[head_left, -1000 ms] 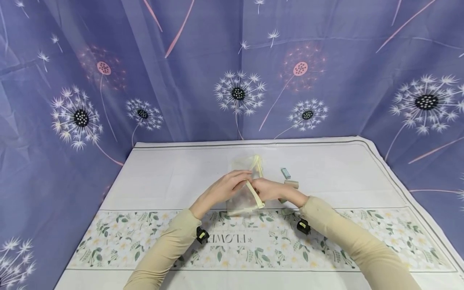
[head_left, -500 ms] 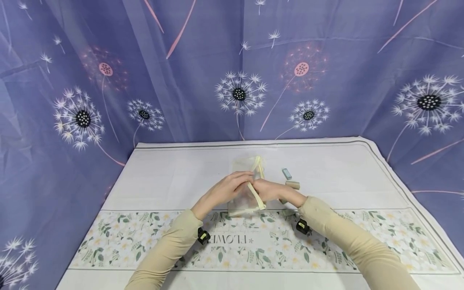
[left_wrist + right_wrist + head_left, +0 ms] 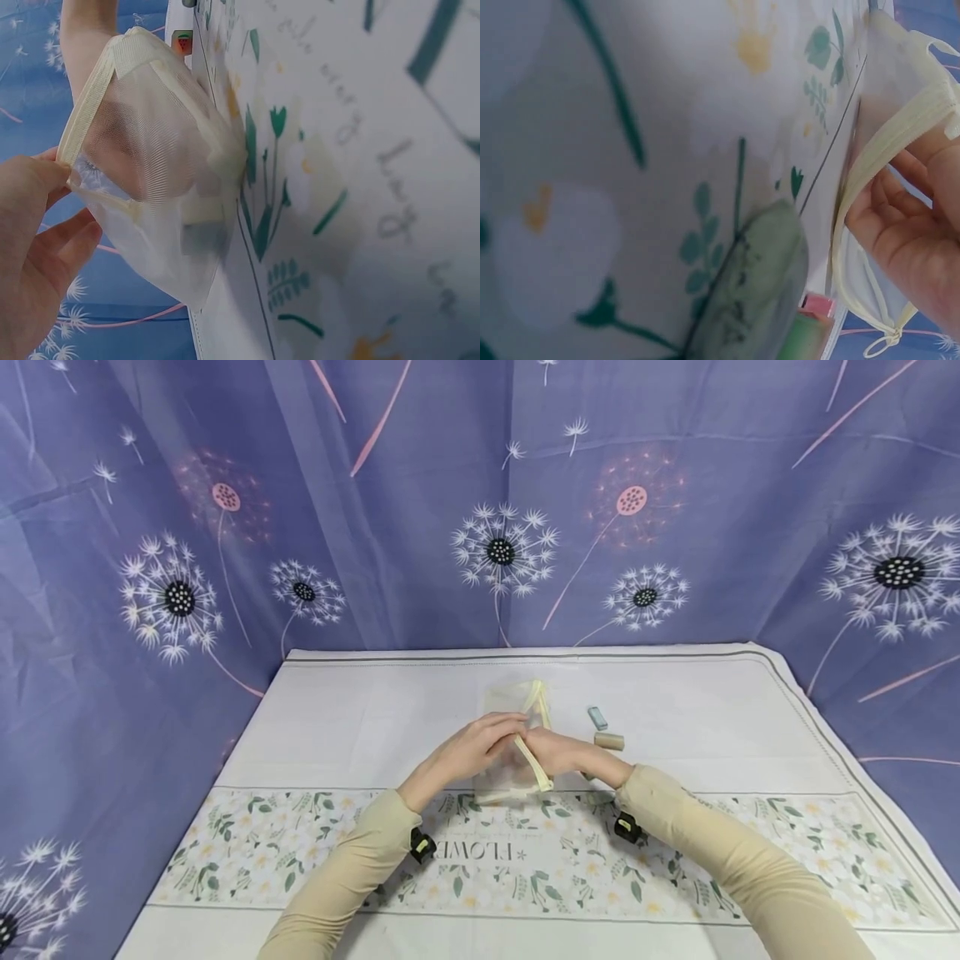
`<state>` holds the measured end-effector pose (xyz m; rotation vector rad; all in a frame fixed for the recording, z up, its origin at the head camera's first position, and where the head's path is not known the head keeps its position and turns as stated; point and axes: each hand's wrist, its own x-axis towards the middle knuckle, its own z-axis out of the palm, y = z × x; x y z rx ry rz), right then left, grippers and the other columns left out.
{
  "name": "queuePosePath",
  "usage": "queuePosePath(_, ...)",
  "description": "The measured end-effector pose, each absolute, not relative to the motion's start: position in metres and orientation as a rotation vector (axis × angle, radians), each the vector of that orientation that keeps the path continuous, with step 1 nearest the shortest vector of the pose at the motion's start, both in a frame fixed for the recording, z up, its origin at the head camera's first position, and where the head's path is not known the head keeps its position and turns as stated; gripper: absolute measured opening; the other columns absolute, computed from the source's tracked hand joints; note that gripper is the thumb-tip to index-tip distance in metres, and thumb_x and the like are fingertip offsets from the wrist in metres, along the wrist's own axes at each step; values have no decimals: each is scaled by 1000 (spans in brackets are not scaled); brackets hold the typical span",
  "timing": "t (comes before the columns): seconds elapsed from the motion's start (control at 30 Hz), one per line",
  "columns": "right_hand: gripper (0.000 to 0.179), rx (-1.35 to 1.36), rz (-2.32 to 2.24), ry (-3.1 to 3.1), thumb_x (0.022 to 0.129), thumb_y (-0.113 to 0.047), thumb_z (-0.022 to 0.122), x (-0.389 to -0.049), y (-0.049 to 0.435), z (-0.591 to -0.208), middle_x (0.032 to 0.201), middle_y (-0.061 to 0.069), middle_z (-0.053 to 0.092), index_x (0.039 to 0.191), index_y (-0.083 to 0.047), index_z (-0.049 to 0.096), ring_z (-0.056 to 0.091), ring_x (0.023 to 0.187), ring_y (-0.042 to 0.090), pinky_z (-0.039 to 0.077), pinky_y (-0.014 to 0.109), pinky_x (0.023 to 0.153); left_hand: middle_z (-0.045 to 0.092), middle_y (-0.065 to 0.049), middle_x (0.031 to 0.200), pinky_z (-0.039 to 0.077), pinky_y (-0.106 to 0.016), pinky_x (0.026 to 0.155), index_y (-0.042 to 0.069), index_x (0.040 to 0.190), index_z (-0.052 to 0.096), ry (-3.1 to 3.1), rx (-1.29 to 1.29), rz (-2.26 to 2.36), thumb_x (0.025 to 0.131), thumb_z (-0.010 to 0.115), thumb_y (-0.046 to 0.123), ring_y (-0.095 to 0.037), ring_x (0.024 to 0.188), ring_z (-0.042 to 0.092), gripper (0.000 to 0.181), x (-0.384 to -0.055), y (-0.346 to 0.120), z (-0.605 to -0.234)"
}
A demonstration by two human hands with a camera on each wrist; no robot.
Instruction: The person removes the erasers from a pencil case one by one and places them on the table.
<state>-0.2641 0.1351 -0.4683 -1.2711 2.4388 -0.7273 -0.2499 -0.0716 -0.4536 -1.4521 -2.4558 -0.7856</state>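
Observation:
A see-through mesh pouch (image 3: 498, 783) with a pale yellow zipper edge lies on the table between the hands. My left hand (image 3: 480, 747) pinches the zipper edge between thumb and fingers, as the left wrist view shows, and lifts the mouth wide. Through that mouth reaches my right hand (image 3: 557, 750), its fingers bent inside the pouch; I cannot tell whether they hold anything. A small block (image 3: 202, 234), pale on top and grey below, shows through the mesh at the bottom.
Right of the pouch lie a light blue block (image 3: 597, 718) and a brown cylinder (image 3: 609, 741). Close to the right wrist are a green oval piece (image 3: 761, 274) with dark markings and a red-and-green piece (image 3: 817, 305). A purple curtain (image 3: 390, 543) hangs behind the table.
The head view has shifted slightly. Both hands stay at the pouch, almost unmoved, with the right hand still inside its mouth.

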Motion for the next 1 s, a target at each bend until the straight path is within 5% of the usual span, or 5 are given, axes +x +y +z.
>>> queuePosePath(0.1, 28, -1285, -730, 2458, 88, -11, 69, -267, 136, -471, 57, -9, 35, 110, 3, 58, 30, 51, 1, 30, 15, 52, 58, -17, 134, 47, -32, 110, 7, 116, 64, -2481, -1454, -752, 96, 54, -2, -29, 129, 52, 25, -250, -72, -454)
queuePosePath(0.27, 14, -1236, -774, 2467, 84, 0, 68, -270, 140, -471, 54, -8, 42, 75, -5, 59, 33, 49, 0, 31, 14, 49, 58, -16, 134, 47, -31, 109, 7, 117, 65, -2490, -1463, -725, 96, 55, -2, -28, 129, 52, 25, -250, -70, -455)
queuePosePath(0.5, 6, -1184, -847, 2442, 84, -3, 69, -269, 148, -467, 74, 0, 67, 88, -7, 68, 59, 67, 2, 53, 17, 61, 59, -16, 132, 48, -32, 109, 7, 114, 66, -2467, -1471, -743, 97, 54, 0, -28, 128, 53, 22, -249, -71, -456)
queuePosePath(1.0, 11, -1161, -893, 2444, 85, -6, 69, -272, 159, -464, 85, 1, 70, 95, -11, 70, 64, 75, 6, 57, 17, 68, 60, -15, 132, 51, -31, 105, 7, 112, 67, -2461, -1456, -722, 95, 57, -1, -28, 127, 55, 21, -250, -70, -456)
